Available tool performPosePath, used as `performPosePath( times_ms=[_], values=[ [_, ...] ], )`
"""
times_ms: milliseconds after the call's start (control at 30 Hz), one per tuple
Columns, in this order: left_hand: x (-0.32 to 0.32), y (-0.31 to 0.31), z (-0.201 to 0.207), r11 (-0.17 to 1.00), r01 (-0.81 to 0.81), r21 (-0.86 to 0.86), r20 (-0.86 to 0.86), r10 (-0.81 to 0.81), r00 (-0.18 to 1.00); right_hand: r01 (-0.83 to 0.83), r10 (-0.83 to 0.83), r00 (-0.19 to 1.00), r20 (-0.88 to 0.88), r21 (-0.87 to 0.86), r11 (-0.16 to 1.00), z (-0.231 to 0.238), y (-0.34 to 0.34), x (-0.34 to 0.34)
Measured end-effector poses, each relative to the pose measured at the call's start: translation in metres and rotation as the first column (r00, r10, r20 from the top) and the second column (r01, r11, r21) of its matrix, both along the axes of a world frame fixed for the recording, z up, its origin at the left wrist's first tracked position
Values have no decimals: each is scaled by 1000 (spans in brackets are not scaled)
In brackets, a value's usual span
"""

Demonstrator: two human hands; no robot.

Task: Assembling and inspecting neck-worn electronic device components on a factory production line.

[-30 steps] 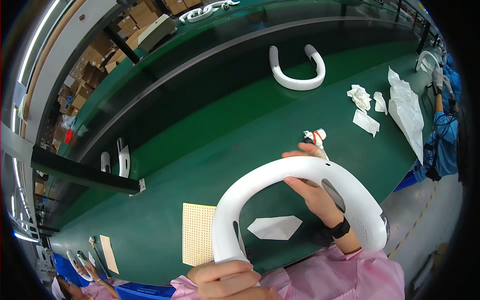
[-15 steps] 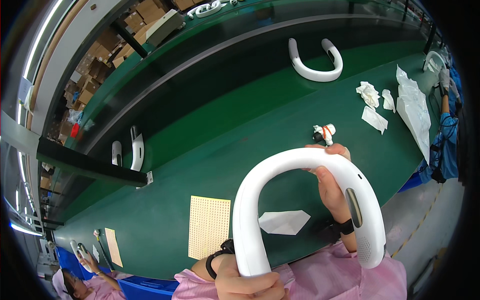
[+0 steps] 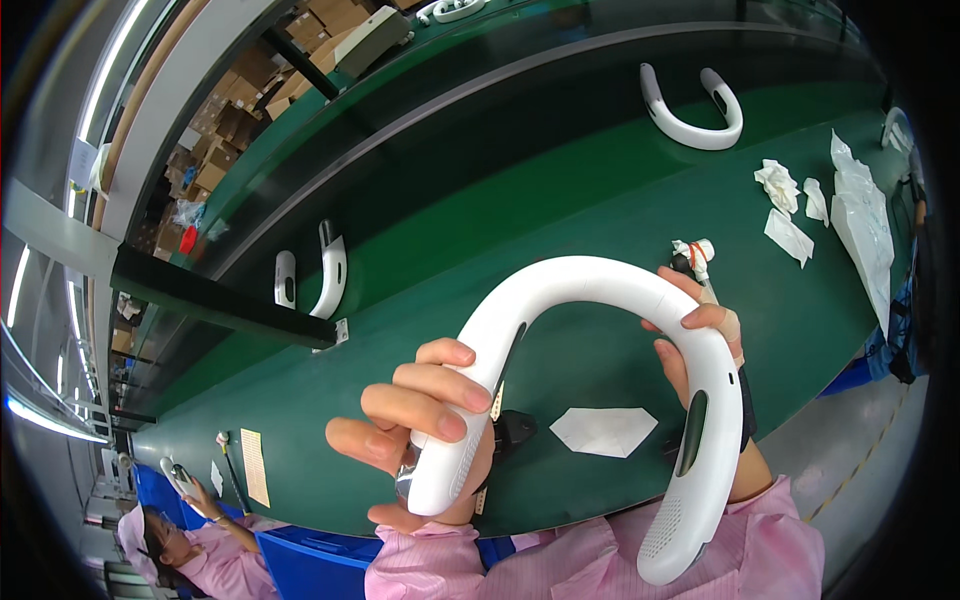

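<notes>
I hold a white U-shaped neck fan [image 3: 585, 282] in front of me over the green workbench, its curve away from me and both ends toward me. My left hand [image 3: 425, 405] grips its left arm near the end, the fingers laid across the outside. My right hand [image 3: 718, 325] is closed around the upper right of the curve. On the right arm a dark oval panel and a grille of small holes show. Through the gap of the fan I see a white piece of paper [image 3: 603, 432] on the bench. A dotted yellowish sheet is mostly hidden behind my left hand.
A cloth-wrapped tool with an orange band [image 3: 697, 256] lies beyond my right hand. Crumpled tissues [image 3: 778, 187] and a plastic bag [image 3: 860, 220] lie right. More neck fans [image 3: 697, 132] rest on the belt. A black post [image 3: 215, 296] stands left; a person [image 3: 205, 545] works at lower left.
The fan has turned to show the inner side of its left arm. My left hand has shifted from the lower end to that arm's outer side. The view has swung slightly.
</notes>
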State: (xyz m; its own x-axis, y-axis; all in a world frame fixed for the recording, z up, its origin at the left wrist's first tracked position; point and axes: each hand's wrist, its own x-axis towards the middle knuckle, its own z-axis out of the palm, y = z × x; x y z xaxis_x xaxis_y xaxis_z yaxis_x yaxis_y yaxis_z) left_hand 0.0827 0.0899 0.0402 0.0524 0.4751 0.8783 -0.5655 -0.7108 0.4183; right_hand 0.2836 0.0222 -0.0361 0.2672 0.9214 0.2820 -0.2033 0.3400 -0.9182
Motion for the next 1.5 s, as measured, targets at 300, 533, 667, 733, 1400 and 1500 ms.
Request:
performPosePath(
  times_ms=[300, 533, 667, 733, 1400, 1500],
  values=[
    [-3, 15, 13, 916, -13, -400, 21, 23, 1000, -68, 68, 996, -51, 11, 998, 2, 0, 3],
    [-2, 46, 6, 548, -28, -836, -99, -102, 990, -21, 21, 1000, -12, -14, 1000, -17, -13, -5],
    [0, 51, -3, 478, -5, -878, -89, -154, 984, -8, 8, 1000, -10, -10, 1000, -11, -13, -9],
    [0, 51, -5, 449, -5, -894, -93, -175, 980, -10, 10, 1000, -21, -8, 1000, -8, -15, -8],
    [12, -19, 34, 478, 324, -817, -44, -611, 790, -486, 140, 674, -726, -292, 824, -10, 10, -4],
    [13, -22, 38, 411, 321, -853, 12, -599, 801, -480, 158, 700, -697, -294, 827, -6, 8, -5]
  ],
)
